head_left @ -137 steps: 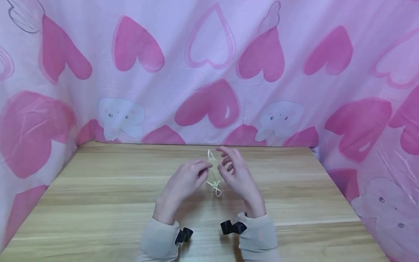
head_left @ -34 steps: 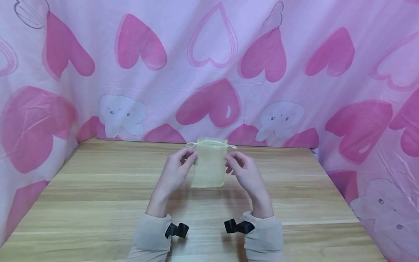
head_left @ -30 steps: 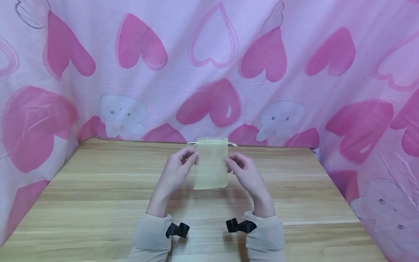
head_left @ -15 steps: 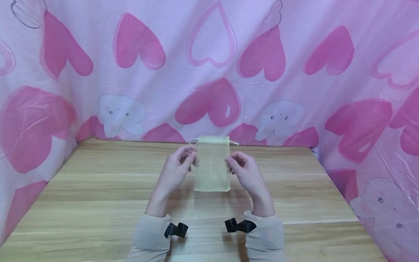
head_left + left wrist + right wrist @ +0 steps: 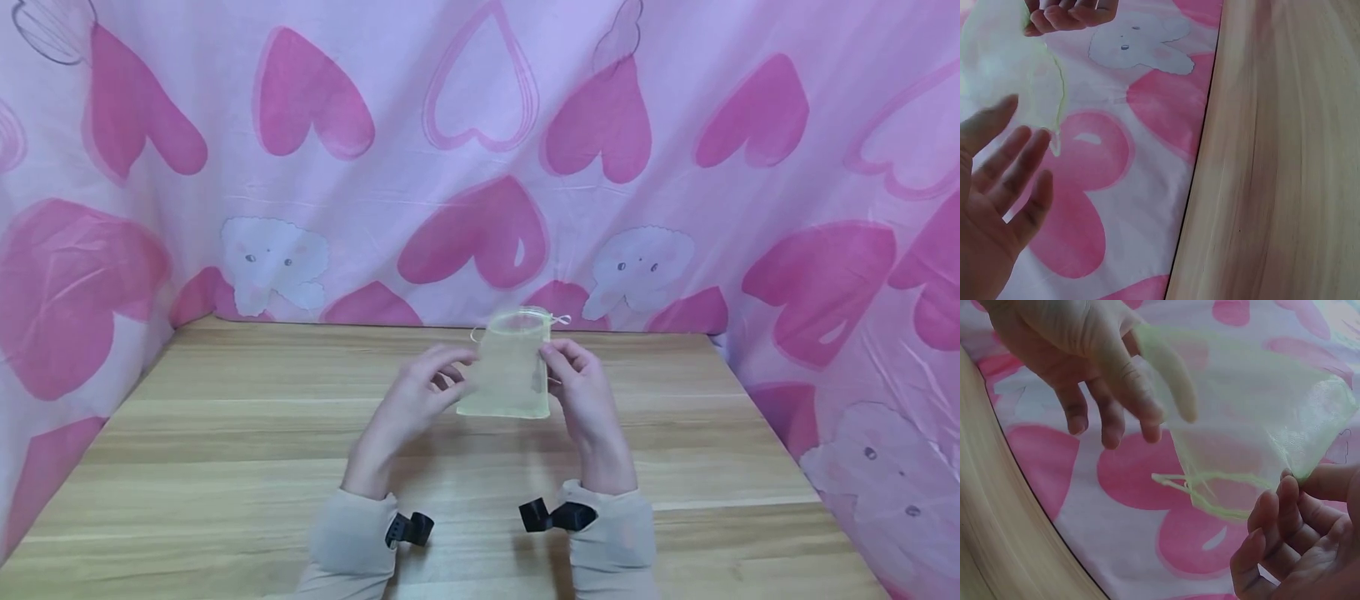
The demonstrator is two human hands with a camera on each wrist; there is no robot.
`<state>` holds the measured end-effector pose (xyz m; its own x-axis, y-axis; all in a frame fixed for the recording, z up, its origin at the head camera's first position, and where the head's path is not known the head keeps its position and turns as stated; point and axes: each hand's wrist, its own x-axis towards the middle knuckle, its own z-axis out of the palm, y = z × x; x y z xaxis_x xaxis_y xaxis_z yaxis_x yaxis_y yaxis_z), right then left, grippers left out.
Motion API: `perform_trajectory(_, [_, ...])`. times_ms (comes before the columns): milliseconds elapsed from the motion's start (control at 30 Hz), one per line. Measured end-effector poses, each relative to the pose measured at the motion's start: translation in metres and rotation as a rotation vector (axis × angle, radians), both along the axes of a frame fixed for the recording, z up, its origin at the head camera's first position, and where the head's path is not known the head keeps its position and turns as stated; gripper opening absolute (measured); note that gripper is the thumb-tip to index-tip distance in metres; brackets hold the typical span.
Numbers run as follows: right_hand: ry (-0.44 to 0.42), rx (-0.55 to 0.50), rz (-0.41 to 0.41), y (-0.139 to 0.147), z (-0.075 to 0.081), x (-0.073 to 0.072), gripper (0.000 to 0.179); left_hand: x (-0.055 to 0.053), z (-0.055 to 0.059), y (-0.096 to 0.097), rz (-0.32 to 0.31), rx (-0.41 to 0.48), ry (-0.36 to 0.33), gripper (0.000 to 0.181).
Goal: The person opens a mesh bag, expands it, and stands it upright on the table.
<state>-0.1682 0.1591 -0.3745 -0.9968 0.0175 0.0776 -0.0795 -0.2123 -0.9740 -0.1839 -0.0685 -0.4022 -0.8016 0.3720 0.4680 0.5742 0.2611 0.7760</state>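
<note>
A pale yellow sheer drawstring pouch (image 5: 512,375) hangs above the table in the head view, its mouth upward and slightly parted. My right hand (image 5: 591,404) pinches its right edge between thumb and index finger; the right wrist view shows the same right hand (image 5: 1310,531) gathering the fabric at the fingertips. My left hand (image 5: 420,387) is at the pouch's left edge with fingers spread. One left finger shows through the sheer fabric in the right wrist view, without a pinch. Thin drawstring loops (image 5: 1170,480) stick out near the mouth.
A wood-grain table (image 5: 225,467) lies beneath both hands. Behind it and at its sides hangs a pink curtain (image 5: 480,175) with hearts and white cartoon animals. Black wrist cameras (image 5: 411,528) sit on both sleeves.
The pouch has gone from seen edge-on to unfolded flat, then shifted right and tilted, its mouth parting. My left hand has let go of its left edge; my right still pinches.
</note>
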Motion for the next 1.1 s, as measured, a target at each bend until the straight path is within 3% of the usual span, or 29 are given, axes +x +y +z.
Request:
perform_trajectory(100, [-0.012,-0.009,0.002,0.001,0.0,-0.001,0.012,-0.001,-0.001,0.004,-0.035,0.018,0.058,0.035])
perform_trajectory(233, [-0.033,0.025,0.005,0.001,-0.002,-0.002,0.012,0.0,-0.001,0.004,-0.049,0.051,0.081,0.026])
perform_trajectory(633, [-0.007,0.254,-0.027,-0.004,-0.002,-0.001,0.015,0.003,0.001,-0.001,0.06,0.008,0.065,0.015])
perform_trajectory(733, [0.019,0.316,0.01,-0.001,0.0,0.001,0.017,0.002,0.001,-0.002,0.091,-0.002,0.083,0.017])
perform_trajectory(833, [0.068,0.445,0.044,0.005,0.002,0.003,0.02,0.001,0.001,-0.004,0.127,-0.004,0.109,0.018])
perform_trajectory(933, [0.141,0.547,0.069,0.008,0.005,0.005,0.033,0.001,0.001,-0.005,0.147,-0.011,0.113,0.017])
perform_trajectory(1100, [0.257,0.576,0.074,0.007,0.008,0.008,0.036,0.001,0.002,-0.005,0.158,-0.048,0.101,0.015])
